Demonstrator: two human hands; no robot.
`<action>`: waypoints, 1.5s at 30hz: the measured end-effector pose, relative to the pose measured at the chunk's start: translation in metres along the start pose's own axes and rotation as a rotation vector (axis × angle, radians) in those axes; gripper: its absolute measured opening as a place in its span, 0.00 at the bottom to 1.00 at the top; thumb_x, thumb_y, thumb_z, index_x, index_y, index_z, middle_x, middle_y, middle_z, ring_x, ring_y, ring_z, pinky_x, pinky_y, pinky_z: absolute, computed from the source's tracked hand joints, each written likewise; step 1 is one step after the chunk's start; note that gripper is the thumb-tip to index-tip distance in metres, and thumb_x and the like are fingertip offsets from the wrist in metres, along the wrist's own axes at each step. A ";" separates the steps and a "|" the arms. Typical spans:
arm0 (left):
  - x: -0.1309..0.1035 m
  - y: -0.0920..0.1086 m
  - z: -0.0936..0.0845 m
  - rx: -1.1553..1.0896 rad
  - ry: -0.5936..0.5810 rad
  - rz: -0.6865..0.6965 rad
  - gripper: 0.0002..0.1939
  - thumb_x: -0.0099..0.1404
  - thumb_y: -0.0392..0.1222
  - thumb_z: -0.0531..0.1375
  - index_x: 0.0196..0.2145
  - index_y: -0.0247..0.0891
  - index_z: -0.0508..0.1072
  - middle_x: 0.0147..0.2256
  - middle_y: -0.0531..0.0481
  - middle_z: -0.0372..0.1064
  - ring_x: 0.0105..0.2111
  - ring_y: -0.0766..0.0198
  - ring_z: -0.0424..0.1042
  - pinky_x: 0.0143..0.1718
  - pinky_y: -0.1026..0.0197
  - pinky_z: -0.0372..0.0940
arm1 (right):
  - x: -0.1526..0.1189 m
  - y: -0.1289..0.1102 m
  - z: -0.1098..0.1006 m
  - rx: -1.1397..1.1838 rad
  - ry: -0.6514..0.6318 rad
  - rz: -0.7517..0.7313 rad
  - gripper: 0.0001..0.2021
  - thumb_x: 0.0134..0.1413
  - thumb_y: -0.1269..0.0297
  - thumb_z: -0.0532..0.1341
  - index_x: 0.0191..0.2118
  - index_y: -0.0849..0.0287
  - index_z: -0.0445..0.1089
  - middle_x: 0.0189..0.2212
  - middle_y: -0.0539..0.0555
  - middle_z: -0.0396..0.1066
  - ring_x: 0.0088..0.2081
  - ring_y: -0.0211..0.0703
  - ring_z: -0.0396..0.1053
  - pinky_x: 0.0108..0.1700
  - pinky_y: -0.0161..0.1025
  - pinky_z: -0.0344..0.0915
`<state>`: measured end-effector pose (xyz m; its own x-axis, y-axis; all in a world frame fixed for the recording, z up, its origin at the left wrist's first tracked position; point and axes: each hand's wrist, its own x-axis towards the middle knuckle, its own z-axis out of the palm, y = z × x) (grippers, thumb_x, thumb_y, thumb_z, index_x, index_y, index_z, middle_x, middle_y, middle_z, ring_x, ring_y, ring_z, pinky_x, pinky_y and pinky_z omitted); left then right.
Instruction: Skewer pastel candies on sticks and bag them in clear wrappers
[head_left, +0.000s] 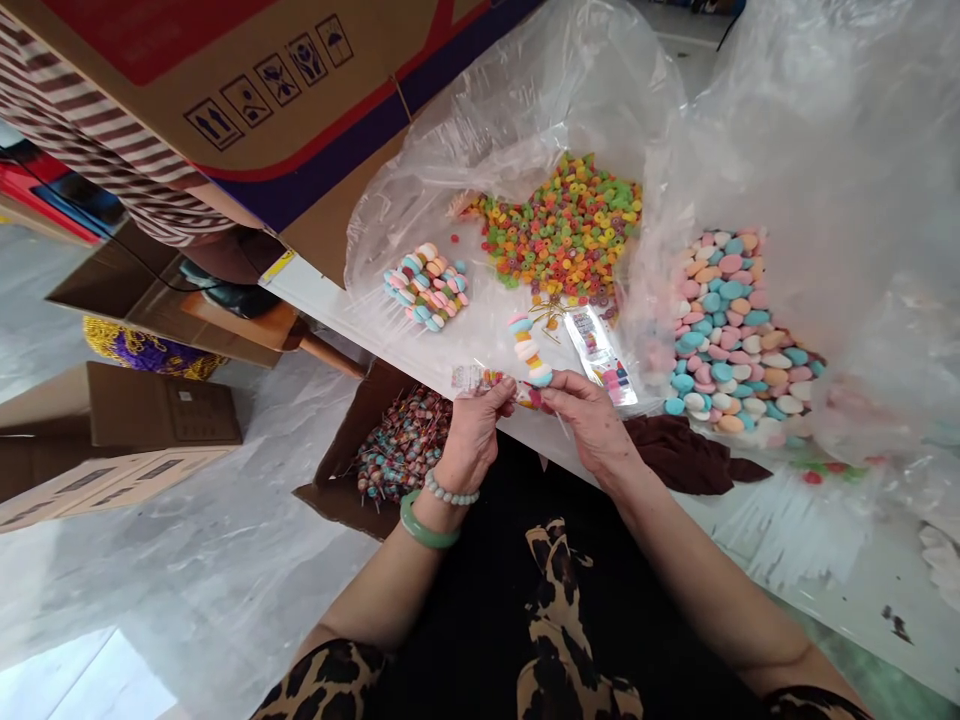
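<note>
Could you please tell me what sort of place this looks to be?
Probably a small sweets workshop: the right hand holds a stick of candy-like pieces, heaps of colourful rings and pastel pieces lie among clear plastic, and a cardboard box holds many colourful sticks.

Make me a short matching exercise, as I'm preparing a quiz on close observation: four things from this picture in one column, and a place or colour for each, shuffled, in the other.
Things
1. Candy skewer
2. Heap of small ring candies
3. Heap of smooth pastel candies
4. Bangle

Places and colours
A. Pink, blue, white and peach
B. Around the wrist of the left hand
C. Mostly green, yellow, orange and red
D. At the fingertips of the right hand

Right pairs: 1-D, 2-C, 3-A, 4-B
</note>
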<state>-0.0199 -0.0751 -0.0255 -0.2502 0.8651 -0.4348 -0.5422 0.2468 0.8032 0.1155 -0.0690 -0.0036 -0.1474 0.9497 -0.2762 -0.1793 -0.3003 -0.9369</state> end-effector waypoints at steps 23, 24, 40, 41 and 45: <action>0.019 0.025 -0.022 -0.290 0.044 -0.167 0.12 0.61 0.47 0.66 0.29 0.37 0.71 0.24 0.52 0.74 0.22 0.66 0.73 0.28 0.63 0.69 | -0.029 -0.004 -0.027 -0.407 0.085 -0.254 0.07 0.54 0.63 0.62 0.26 0.56 0.68 0.22 0.46 0.62 0.25 0.37 0.59 0.30 0.36 0.57; 0.020 0.027 -0.022 -0.316 0.065 -0.169 0.12 0.62 0.46 0.65 0.28 0.37 0.71 0.23 0.52 0.73 0.22 0.67 0.73 0.28 0.63 0.69 | -0.034 -0.005 -0.025 -0.451 0.067 -0.290 0.07 0.55 0.64 0.61 0.27 0.56 0.69 0.23 0.47 0.64 0.27 0.37 0.61 0.31 0.36 0.58; 0.020 0.036 -0.016 -0.505 0.108 -0.161 0.14 0.70 0.41 0.56 0.27 0.35 0.70 0.21 0.52 0.73 0.20 0.67 0.74 0.27 0.65 0.71 | -0.035 0.006 -0.018 -0.742 0.040 -0.570 0.07 0.60 0.70 0.58 0.30 0.56 0.68 0.25 0.48 0.66 0.29 0.37 0.65 0.34 0.34 0.61; 0.020 0.035 -0.016 -0.502 0.104 -0.147 0.13 0.70 0.41 0.57 0.27 0.36 0.70 0.21 0.52 0.73 0.21 0.67 0.74 0.27 0.65 0.71 | -0.035 0.007 -0.018 -0.787 0.050 -0.596 0.07 0.60 0.71 0.58 0.30 0.56 0.68 0.25 0.48 0.66 0.29 0.37 0.65 0.34 0.34 0.61; 0.019 0.031 -0.016 -0.481 0.092 -0.077 0.10 0.68 0.39 0.60 0.28 0.36 0.71 0.23 0.52 0.74 0.23 0.67 0.75 0.31 0.64 0.72 | -0.037 0.008 -0.017 -1.047 0.122 -0.729 0.09 0.61 0.72 0.56 0.30 0.57 0.69 0.23 0.49 0.61 0.27 0.38 0.62 0.32 0.36 0.58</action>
<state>-0.0541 -0.0576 -0.0152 -0.2533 0.8048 -0.5368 -0.8651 0.0599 0.4980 0.1361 -0.1053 -0.0046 -0.2388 0.8829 0.4044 0.6747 0.4503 -0.5848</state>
